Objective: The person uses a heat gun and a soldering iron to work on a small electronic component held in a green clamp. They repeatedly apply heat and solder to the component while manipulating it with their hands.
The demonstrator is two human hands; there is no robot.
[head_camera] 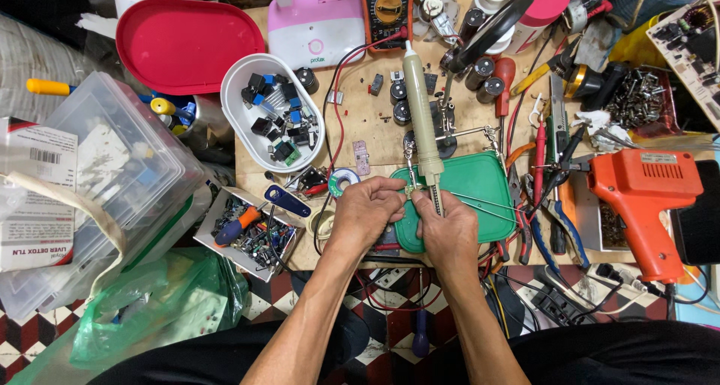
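Your right hand (450,231) is wrapped tight round the handle of the soldering iron (422,115), which stands long and pale, running away from you up the bench with its cord end near the multimeter (388,10). You grip it low, near the tip, so the point can be steered finely; the tip itself is hidden between your hands. Your left hand (367,212) has its fingers pinched together right beside it, apparently on some tiny part. It's too small to make out what, or whether anything is truly clamped there. Both hands meet, touching, at the near-left corner of the green lid (484,186), which lies flat as a work surface under them. Thin metal wires stretch from your fingers across the lid to the right. The solder reel (345,181) sits just left of your left hand, close by. The white tray (236,122) of components lies further up and left, the orange heat gun (645,197) well off to the right.
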